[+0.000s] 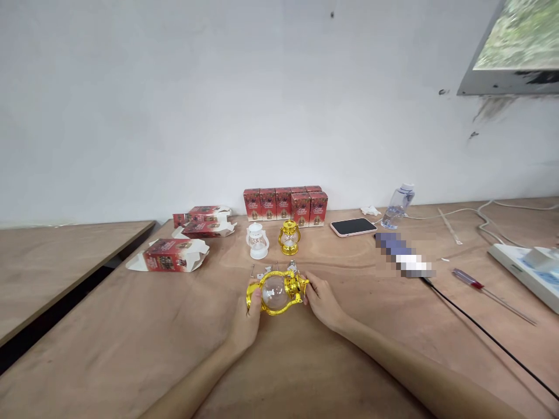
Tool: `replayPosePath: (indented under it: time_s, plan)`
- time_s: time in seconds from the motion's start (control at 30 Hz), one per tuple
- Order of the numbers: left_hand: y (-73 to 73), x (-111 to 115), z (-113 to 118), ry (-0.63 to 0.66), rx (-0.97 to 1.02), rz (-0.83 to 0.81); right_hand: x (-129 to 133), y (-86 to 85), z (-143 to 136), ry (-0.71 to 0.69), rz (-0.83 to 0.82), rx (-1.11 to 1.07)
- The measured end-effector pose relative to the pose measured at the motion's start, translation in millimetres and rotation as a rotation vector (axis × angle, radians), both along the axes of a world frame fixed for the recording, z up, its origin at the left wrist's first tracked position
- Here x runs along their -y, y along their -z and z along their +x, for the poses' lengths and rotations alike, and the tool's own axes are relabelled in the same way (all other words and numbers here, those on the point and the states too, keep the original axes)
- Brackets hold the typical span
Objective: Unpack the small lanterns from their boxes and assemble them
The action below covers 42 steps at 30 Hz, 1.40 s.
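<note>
A gold lantern [276, 292] with a clear round globe lies on its side between my hands, above the wooden table [279, 372]. My left hand [247, 317] grips its gold base, thumb on top. My right hand [322, 298] has its fingers closed round the pointed gold top at the other end. Just behind the held lantern lie small metal parts [267, 270], partly hidden by it. Further back, a white lantern [258, 241] and a smaller-looking gold lantern [289, 238] stand upright.
Red boxes [268, 205] stand by the wall; opened red boxes [168, 255] lie at left. Rightward are a phone [353, 226], water bottle [396, 208], blurred object [404, 255] with black cable, screwdriver [491, 294] and white power strip [526, 272].
</note>
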<state>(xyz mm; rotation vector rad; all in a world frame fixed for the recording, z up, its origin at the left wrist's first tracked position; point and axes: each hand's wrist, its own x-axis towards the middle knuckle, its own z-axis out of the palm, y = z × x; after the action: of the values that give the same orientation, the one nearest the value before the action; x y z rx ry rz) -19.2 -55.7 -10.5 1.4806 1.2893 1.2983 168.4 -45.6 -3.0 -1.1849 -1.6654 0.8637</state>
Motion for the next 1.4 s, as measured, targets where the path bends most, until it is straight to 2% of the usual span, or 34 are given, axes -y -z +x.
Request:
replayPosePath:
  time_s: [0.17, 0.33, 0.53, 0.63, 0.87, 1.07, 1.3, 1.4]
  plan:
    - [-2.3, 0.3, -0.2, 0.031, -0.109, 0.103, 0.2, 1.3, -0.2, 0.022, 0.008, -0.011]
    - [-8.4, 5.0, 3.1, 0.042, -0.158, 0.096, -0.8, 3.2, -0.8, -0.069, -0.035, 0.002]
    - [-8.1, 4.5, 0.1, -0.009, -0.214, 0.076, -1.7, 3.9, -0.5, -0.004, -0.089, -0.023]
    - [-4.8, 2.3, -2.8, -0.020, -0.243, 0.060, -2.8, 5.5, -0.8, -0.028, -0.138, -0.085]
    - [-4.1, 3.4, 0.4, -0.039, -0.214, 0.093, -4.9, 7.6, -1.1, -0.112, -0.110, -0.073]
    - [-1.0, 7.8, 9.4, -0.007, -0.172, 0.093, -5.5, 13.5, 0.4, -0.250, -0.156, -0.050]
    - [0.2, 4.7, 9.7, 0.021, -0.125, 0.051, -0.7, 4.4, 0.4, -0.204, -0.096, -0.033]
    - [2.5, 3.1, 8.5, 0.062, -0.092, 0.029, 0.3, 2.9, 1.2, -0.234, -0.073, 0.015]
